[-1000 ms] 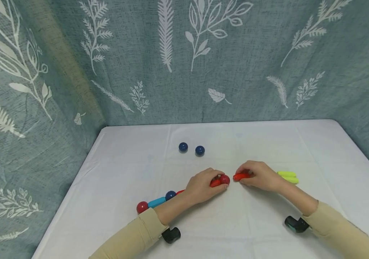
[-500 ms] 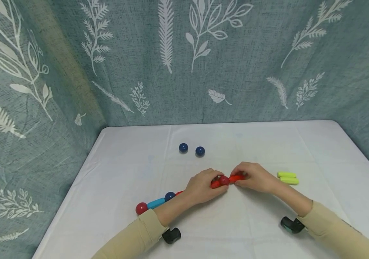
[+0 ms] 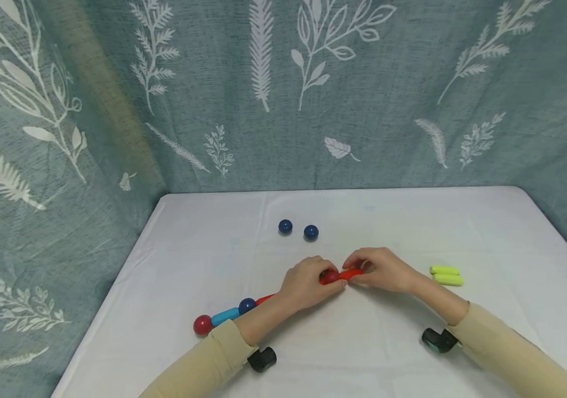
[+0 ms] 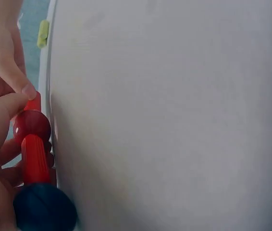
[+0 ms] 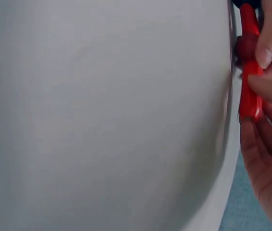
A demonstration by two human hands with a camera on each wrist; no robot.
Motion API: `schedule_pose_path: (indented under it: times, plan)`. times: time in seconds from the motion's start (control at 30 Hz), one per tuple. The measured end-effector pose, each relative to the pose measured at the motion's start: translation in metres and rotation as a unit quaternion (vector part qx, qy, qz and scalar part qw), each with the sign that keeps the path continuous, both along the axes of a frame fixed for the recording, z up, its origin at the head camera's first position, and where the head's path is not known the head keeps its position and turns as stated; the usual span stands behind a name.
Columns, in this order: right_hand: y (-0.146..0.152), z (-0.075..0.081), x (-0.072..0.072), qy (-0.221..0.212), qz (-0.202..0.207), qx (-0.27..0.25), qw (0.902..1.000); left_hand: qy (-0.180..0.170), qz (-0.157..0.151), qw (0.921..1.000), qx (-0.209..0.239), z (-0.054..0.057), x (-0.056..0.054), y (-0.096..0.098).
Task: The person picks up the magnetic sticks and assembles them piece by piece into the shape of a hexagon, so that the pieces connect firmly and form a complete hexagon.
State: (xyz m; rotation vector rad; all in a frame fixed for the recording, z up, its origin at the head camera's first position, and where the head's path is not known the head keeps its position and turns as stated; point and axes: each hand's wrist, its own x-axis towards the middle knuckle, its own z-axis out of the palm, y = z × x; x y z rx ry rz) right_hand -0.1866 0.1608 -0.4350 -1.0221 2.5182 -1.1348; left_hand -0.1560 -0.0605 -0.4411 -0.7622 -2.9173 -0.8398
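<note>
On the white-covered desk [image 3: 388, 221], the plastic-looking red rod [image 3: 349, 274] now meets the 3 o'clock side of the glossy dark-red ball [image 3: 330, 276]; the earlier gap is gone, lengthening your chain [image 3: 246, 306]. Your right hand [image 3: 383, 270] pinches the rod, fingers together; your left hand [image 3: 308, 283] grips the ball.

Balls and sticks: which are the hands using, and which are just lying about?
Being worked on:
At the right hand: front red stick
At the left hand: middle red ball, second red stick
Same row: dark blue ball, light blue stick, end red ball

Just lying about, maybe spares:
Two loose blue balls
Two yellow-green sticks
</note>
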Motion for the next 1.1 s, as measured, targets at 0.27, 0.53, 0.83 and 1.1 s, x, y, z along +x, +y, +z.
schedule_pose_path:
  times: [0.27, 0.53, 0.83, 1.1]
  plan:
    - [-0.020, 0.003, -0.033, -0.070, -0.022, -0.023, 0.9970, -0.011, 0.014, 0.9997, 0.016, -0.003, 0.000, -0.009]
    - [-0.064, 0.003, -0.062, 0.008, -0.074, -0.014, 0.9971, -0.007, 0.011, 0.9998, 0.013, -0.004, 0.001, -0.011]
    - [-0.072, 0.001, -0.064, 0.024, -0.055, 0.027, 0.9978, -0.016, 0.003, 0.9998, 0.015, -0.002, 0.002, -0.009]
    - [-0.034, -0.001, -0.049, -0.036, -0.072, 0.025, 0.9964, -0.018, 0.012, 0.9997, 0.008, -0.003, 0.002, -0.011]
